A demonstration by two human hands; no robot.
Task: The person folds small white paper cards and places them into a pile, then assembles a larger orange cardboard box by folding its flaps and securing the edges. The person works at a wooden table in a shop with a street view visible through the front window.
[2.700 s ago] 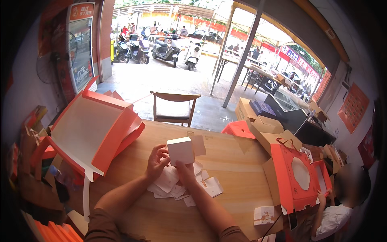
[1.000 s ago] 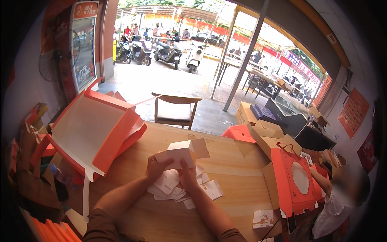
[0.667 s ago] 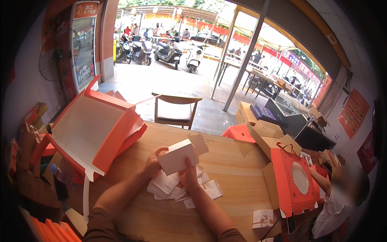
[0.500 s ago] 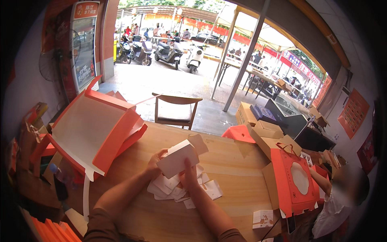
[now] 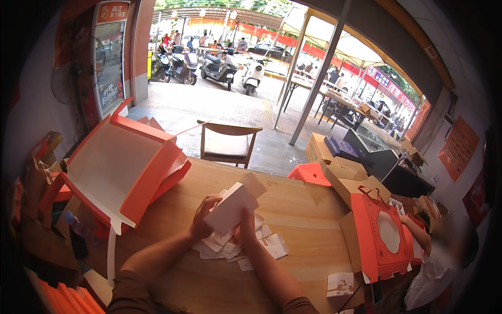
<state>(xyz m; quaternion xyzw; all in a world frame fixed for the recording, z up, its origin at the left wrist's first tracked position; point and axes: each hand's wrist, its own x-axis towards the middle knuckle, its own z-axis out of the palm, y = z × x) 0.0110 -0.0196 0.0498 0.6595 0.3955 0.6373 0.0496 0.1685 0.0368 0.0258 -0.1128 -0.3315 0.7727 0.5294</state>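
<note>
Over the pile of white cards [image 5: 228, 250], the left hand [image 5: 201, 219] clasps one side of a white box [image 5: 230, 209]; the right hand [image 5: 244, 228] grips the other, thumb against its face. Left of the pile stands an open red carton [image 5: 107, 162]; right, a small printed box [image 5: 340, 285].

Your left forearm [image 5: 158, 254] and right forearm [image 5: 272, 269] slant inward from the lower edge. Left hand [image 5: 202, 221]: raised, gripping, fingers [image 5: 210, 200] bent. Right hand [image 5: 246, 231]: slightly lower, gripping, thumb [image 5: 244, 214] pointing up. Your hands sit near each other.
</note>
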